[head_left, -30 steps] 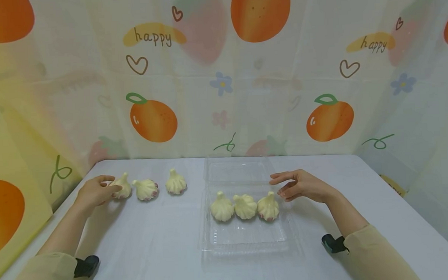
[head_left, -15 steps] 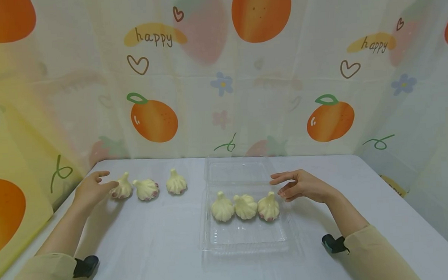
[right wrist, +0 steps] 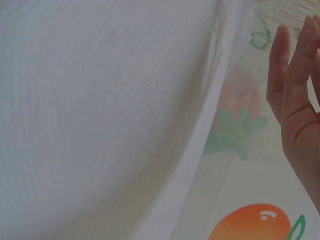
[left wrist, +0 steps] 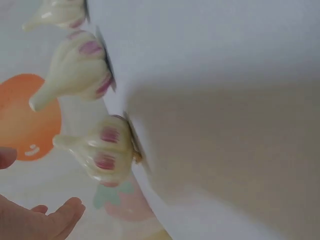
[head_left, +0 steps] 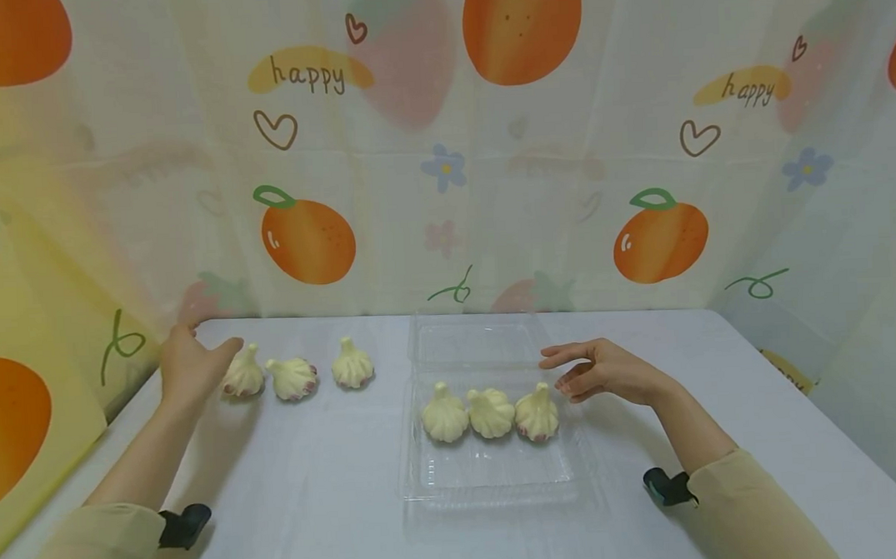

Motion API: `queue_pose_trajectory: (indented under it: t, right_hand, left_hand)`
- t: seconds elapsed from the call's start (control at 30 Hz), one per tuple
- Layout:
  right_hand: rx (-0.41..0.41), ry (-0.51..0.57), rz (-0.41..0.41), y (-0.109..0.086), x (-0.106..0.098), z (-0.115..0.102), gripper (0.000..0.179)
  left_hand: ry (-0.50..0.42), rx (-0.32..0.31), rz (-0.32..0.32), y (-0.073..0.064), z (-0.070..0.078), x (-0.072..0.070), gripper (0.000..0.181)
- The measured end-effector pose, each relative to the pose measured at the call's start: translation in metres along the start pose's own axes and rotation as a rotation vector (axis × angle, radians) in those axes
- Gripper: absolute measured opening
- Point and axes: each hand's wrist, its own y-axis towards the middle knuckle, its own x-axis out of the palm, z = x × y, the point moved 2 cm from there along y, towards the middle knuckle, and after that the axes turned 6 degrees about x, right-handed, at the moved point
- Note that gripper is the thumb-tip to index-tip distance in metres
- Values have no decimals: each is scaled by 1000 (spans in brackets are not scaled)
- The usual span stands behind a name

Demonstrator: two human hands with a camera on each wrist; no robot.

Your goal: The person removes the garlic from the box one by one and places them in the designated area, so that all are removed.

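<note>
On the worktop (head_left: pixel 299 486) at far left, the leftmost garlic bulb (head_left: pixel 243 375) stands just beside the left hand (head_left: pixel 187 366), fingers apart, apparently reaching or releasing, so gripping would call for closing round it, while the right hand (head_left: pixel 611 372) hovers, fingers loosely apart.

Clear rectangular plastic container (head_left: pixel 494 471), centre of the head view: glossy. Cream rounded garlic bulbs (left wrist: pixel 79 65), left side of the left-wrist view: smooth, faintly glossy. Flat white cloth-like table covering (head_left: pixel 307 486), lower half of the head view: matt.
</note>
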Motion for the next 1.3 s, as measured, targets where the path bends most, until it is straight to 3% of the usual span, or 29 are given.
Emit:
queue_pose_trajectory:
  t: [0.1,0.3,0.87,1.3]
  right_hand:
    - [0,-3,0,0,0,0,51]
    - [0,-3,-1,1,0,-1,50]
    - [6,8,0,-1,1,-1,50]
    - [0,-1,-2,0,0,-1,51]
  left_hand:
    - [-28,23,18,-1,10,5,58]
    - [-8,-48,-81,-10,28,16,79]
    - [-154,8,-301,-44,85,52,77]
    - [-193,100,-418,-68,107,79,67]
